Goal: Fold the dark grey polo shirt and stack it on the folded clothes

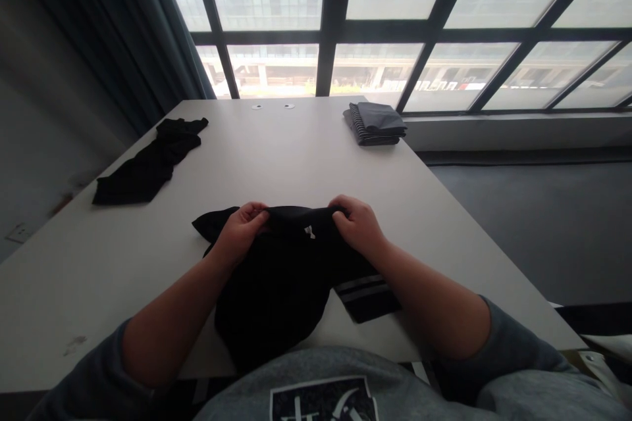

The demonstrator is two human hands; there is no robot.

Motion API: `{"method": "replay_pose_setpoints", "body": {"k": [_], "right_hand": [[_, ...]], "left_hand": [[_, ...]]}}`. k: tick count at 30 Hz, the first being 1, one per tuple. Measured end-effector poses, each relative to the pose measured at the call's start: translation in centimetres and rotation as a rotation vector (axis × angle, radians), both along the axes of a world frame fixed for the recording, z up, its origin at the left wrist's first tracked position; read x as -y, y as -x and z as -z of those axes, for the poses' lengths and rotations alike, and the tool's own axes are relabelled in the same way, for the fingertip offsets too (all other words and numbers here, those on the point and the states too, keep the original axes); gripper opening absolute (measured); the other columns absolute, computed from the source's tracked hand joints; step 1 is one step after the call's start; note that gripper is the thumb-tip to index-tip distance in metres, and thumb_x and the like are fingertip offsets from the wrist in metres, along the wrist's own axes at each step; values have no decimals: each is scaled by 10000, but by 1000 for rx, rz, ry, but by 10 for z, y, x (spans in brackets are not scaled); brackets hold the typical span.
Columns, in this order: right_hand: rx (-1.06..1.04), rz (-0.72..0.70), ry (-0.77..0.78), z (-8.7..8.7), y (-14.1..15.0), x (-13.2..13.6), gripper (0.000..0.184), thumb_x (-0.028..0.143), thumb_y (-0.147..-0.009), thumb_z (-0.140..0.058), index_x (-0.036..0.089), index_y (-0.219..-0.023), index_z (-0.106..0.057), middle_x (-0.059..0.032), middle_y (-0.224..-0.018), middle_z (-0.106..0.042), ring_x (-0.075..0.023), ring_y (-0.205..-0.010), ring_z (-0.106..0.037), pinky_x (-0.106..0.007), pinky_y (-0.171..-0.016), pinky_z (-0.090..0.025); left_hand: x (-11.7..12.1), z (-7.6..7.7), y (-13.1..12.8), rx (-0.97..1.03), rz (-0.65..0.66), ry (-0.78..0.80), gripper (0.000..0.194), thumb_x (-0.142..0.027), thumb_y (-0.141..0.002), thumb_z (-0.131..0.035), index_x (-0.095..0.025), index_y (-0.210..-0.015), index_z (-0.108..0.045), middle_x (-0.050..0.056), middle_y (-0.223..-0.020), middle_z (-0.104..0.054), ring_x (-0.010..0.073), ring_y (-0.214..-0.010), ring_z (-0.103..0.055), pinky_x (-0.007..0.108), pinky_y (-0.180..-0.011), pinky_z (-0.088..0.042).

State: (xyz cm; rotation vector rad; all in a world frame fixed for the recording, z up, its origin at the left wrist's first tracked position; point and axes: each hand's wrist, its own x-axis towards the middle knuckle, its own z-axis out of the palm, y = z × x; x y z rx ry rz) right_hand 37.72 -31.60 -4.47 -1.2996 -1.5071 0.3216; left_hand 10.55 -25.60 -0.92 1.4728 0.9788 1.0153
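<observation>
A black garment (281, 283) with a small white logo and grey-striped cuff lies on the white table (276, 151) right in front of me. My left hand (240, 228) pinches its upper edge on the left. My right hand (358, 223) grips the same edge on the right, fingers curled over the fabric. The rest of the garment hangs down toward my lap.
Another black garment (148, 164) lies crumpled at the table's far left. A folded stack of dark and striped clothes (376, 123) sits at the far right edge. Large windows (395, 20) and a dark curtain (123, 26) stand behind the table.
</observation>
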Motion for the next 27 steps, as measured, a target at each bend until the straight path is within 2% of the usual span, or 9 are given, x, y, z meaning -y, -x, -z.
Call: {"method": "replay_pose_setpoints", "body": {"k": [4,8,12,14,17,22,24,27], "right_hand": [[-7,0,-21,-1,-1,0,188,237,-767,-492,215,-809,-674,-24,-803,-696,-203,-783,-624,-329,-761,-458],[-37,-33,15,-1,0,1,195,240,-762,-478,209,-808,-666,-9,-758,-670,-183,-733,-606,-311,-725,-447],[-46,-60,32,1,1,-1,214,256,-757,-476,204,-831,-670,-9,-776,-678,-183,-749,-616,-307,-727,-449],[-53,-43,17,2,1,-2,231,266,-756,-479,200,-851,-679,-14,-793,-687,-187,-766,-622,-311,-742,-453],[-79,-22,1,3,1,-2,255,270,-759,-477,196,-880,-689,-18,-802,-688,-188,-767,-618,-308,-744,-456],[-111,-32,-16,4,3,3,290,264,-771,-486,200,-957,-700,-27,-864,-711,-195,-797,-625,-300,-726,-462],[-106,-51,-34,5,4,4,298,257,-773,-489,201,-978,-698,-27,-873,-712,-193,-795,-627,-300,-729,-466],[-104,-51,-56,6,4,4,297,250,-777,-485,200,-980,-695,-25,-862,-706,-190,-783,-625,-300,-733,-469]], "left_hand": [[-6,3,2,174,78,120,414,-436,-741,-880,-194,-971,-635,54,-935,-730,190,-854,-723,359,-826,-628],[-5,0,4,218,132,64,297,-379,-819,-811,-226,-894,-568,19,-863,-684,188,-837,-705,374,-818,-625],[-3,-1,5,203,163,21,287,-326,-812,-789,-223,-834,-523,-8,-856,-640,157,-829,-662,337,-825,-594],[-3,1,5,126,139,5,268,-340,-808,-780,-221,-888,-554,-6,-887,-639,147,-822,-646,307,-801,-572],[-2,4,5,-99,100,-78,313,-425,-850,-746,-224,-1022,-579,-2,-913,-640,143,-795,-628,290,-767,-545],[1,5,4,-515,-55,-490,295,-476,-886,-704,-207,-970,-620,82,-1241,-625,193,-951,-622,339,-819,-554],[2,4,4,-624,-29,-571,274,-455,-889,-705,-210,-993,-640,94,-1320,-600,193,-932,-623,339,-778,-563],[4,4,5,-706,85,-626,244,-365,-889,-697,-219,-1083,-668,109,-1459,-532,199,-945,-651,359,-768,-584]]}}
